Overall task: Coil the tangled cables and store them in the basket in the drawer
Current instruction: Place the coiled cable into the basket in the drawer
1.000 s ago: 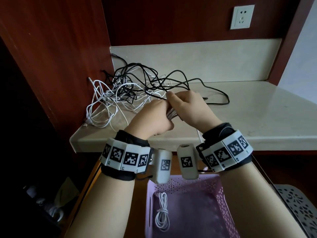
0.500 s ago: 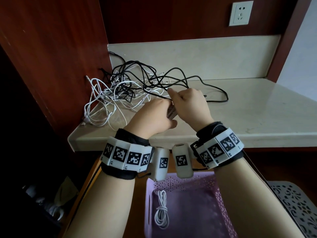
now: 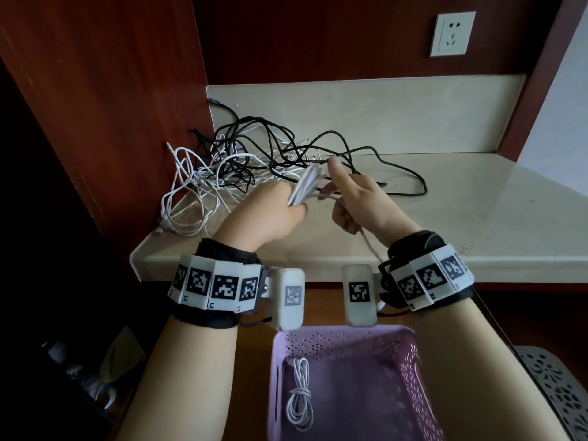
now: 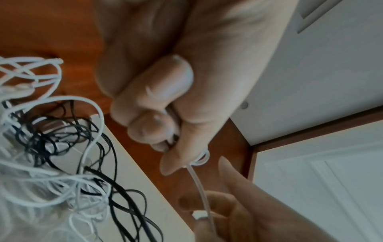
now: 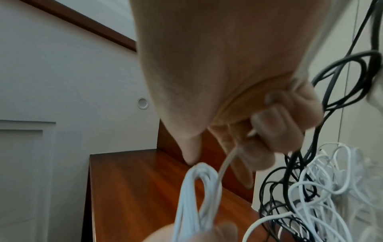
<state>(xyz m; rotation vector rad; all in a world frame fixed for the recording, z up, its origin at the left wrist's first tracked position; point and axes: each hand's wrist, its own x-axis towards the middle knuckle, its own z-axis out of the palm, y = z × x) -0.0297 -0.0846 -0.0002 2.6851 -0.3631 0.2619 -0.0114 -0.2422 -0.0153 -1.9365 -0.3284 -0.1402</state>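
White coiled cable (image 3: pixel 304 185) sits gripped in the left hand (image 3: pixel 270 214) above the counter (image 3: pixel 445 218). Beside it, the right hand (image 3: pixel 359 205) pinches its loose end.

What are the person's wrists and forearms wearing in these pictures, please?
Both forearms are bare, with no sleeves. Each wrist carries a black strap under a band of white blocks printed with black-and-white square codes: the left band and the right band. On the inner side of each hangs a rounded white box with one more code, the left box and the right box. Thin black cords dangle from the straps.
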